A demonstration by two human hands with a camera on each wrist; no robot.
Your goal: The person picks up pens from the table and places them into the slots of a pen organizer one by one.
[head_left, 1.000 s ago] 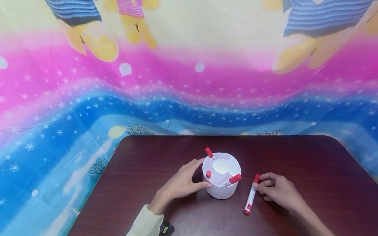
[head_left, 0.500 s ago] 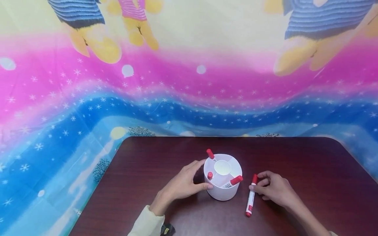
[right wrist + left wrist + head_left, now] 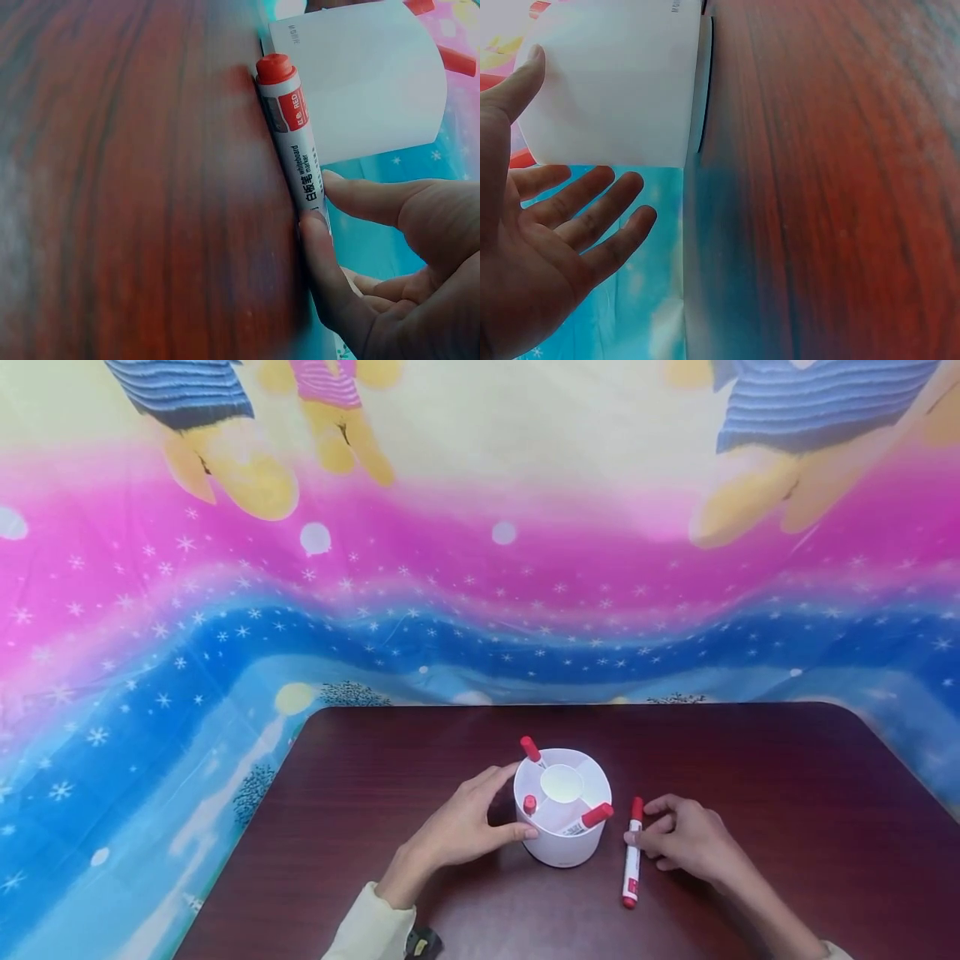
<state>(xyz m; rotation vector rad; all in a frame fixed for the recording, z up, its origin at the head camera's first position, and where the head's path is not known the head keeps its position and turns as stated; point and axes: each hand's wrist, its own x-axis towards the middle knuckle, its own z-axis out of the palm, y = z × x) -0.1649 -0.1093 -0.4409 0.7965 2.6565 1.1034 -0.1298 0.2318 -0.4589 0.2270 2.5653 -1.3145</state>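
A white round pen holder [image 3: 566,850] stands on the table, divided into compartments around a raised middle. Inside it lean several red-capped markers, among them one marker [image 3: 597,814] tilted over the near right rim. Against the holder's left side rests my left hand [image 3: 465,822], thumb at the front near the rim and index fingertip at the back; its fingers are fairly straight. Right of the holder, my right hand [image 3: 690,843] pinches a red whiteboard marker [image 3: 632,864] between thumb and fingers. The right wrist view shows the marker's printed barrel [image 3: 296,142] close over the tabletop.
The dark reddish-brown table [image 3: 375,777] has rounded far corners. Behind it hangs a colourful cloth [image 3: 480,568] with snowflakes and bear figures. A small black object [image 3: 424,943] shows beside the left sleeve [image 3: 371,922].
My right hand has moved slightly left towards the pen holder with the whiteboard marker, which now stands closer to straight up and down in view. My left hand stays at the holder.
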